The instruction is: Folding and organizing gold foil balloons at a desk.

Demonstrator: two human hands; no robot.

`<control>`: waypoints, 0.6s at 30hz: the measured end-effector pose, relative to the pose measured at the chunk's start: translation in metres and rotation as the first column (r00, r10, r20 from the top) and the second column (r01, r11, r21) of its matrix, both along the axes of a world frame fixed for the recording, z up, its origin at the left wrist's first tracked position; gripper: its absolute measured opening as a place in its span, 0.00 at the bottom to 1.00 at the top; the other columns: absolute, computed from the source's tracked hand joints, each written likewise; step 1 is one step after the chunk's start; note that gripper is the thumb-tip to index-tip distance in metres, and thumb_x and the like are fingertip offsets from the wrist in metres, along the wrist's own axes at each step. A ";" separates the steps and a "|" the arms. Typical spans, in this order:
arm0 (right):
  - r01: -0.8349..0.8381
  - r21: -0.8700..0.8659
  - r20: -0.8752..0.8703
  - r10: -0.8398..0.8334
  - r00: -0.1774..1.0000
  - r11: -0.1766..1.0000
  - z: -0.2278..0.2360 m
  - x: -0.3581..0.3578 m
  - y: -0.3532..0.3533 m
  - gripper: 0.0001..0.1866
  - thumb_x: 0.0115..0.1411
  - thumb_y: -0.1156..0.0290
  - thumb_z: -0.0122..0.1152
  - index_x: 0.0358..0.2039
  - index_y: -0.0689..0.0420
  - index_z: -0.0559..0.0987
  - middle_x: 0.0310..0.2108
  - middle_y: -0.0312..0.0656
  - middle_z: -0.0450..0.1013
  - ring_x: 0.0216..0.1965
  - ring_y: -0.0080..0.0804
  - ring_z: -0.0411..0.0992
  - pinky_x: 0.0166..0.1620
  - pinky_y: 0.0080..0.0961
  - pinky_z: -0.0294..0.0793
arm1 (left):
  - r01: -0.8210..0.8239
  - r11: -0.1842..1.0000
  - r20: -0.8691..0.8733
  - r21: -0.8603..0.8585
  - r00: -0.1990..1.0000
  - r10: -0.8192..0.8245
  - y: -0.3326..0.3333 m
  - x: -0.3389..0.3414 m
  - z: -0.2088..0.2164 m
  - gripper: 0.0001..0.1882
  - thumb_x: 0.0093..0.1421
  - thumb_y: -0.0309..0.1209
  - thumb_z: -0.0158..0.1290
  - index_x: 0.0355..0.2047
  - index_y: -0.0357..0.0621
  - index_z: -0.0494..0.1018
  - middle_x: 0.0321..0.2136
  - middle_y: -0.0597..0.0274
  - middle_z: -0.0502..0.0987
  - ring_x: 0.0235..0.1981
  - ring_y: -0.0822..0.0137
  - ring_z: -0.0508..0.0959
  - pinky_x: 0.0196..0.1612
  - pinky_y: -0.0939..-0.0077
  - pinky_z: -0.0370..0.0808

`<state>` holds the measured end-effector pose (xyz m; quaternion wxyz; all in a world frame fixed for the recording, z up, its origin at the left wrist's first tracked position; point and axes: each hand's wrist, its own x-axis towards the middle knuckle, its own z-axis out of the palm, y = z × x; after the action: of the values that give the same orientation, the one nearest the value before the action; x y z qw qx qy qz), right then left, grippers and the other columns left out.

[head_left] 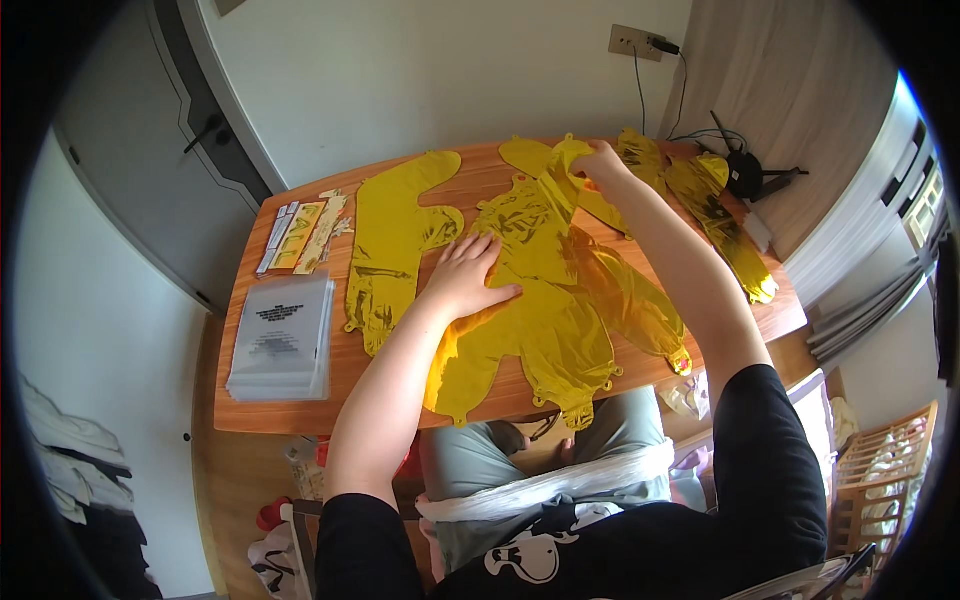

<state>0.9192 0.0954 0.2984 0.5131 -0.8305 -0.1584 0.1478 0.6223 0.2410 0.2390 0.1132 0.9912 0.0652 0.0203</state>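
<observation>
Grip: right hand point(598, 165) pinches the far end of a shiny yellow foil balloon point(545, 305); left hand point(465, 280) spread on its left side.
Surface: orange-brown wood-grain table point(485, 172), balloon centred, overhanging the near edge.
Room: white wall point(430, 80) far; grey door point(125, 110) far left.
Foil: flat, creased, small edge tabs.

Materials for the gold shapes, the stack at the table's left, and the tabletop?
Gold shapes: probably thin metallised film or foil, glossy; bright glints and fine creases.
Stack: likely soft plastic sleeves or sheets, translucent with a slight sheen; pale, layered edges.
Tabletop: wood or wood-look laminate, satin; reddish-brown grain shows, but solid versus laminate can't be told.
</observation>
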 end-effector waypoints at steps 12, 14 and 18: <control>-0.197 -0.216 0.195 0.240 0.951 0.956 -0.023 -0.063 0.054 0.44 0.51 0.64 0.74 0.67 0.59 0.66 0.51 0.49 0.75 0.41 0.33 0.79 0.45 0.30 0.79 | 0.021 1.000 -0.014 0.017 1.000 -0.020 -0.003 0.003 0.001 0.57 0.60 0.72 0.47 0.75 0.42 0.51 0.76 0.52 0.50 0.77 0.55 0.48 0.78 0.59 0.42; -0.295 -0.128 -0.041 0.292 0.956 0.947 -0.024 -0.078 0.060 0.39 0.56 0.58 0.73 0.66 0.55 0.69 0.48 0.47 0.77 0.39 0.34 0.81 0.44 0.29 0.80 | 0.003 1.000 -0.017 0.015 1.000 -0.003 0.002 -0.003 0.000 0.57 0.59 0.72 0.47 0.75 0.42 0.52 0.76 0.52 0.50 0.77 0.55 0.48 0.78 0.59 0.42; -0.366 0.191 -0.256 0.407 0.877 0.911 -0.013 -0.051 0.041 0.28 0.65 0.55 0.64 0.62 0.51 0.74 0.45 0.42 0.79 0.43 0.31 0.80 0.44 0.28 0.80 | 0.014 1.000 0.013 0.016 1.000 -0.014 0.002 0.000 -0.002 0.56 0.59 0.72 0.49 0.74 0.42 0.53 0.76 0.52 0.51 0.77 0.54 0.48 0.78 0.58 0.43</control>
<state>0.8685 0.1359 0.2849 0.5465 -0.7139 -0.2541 0.3565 0.6223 0.2426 0.2365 0.1057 0.9924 0.0573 0.0266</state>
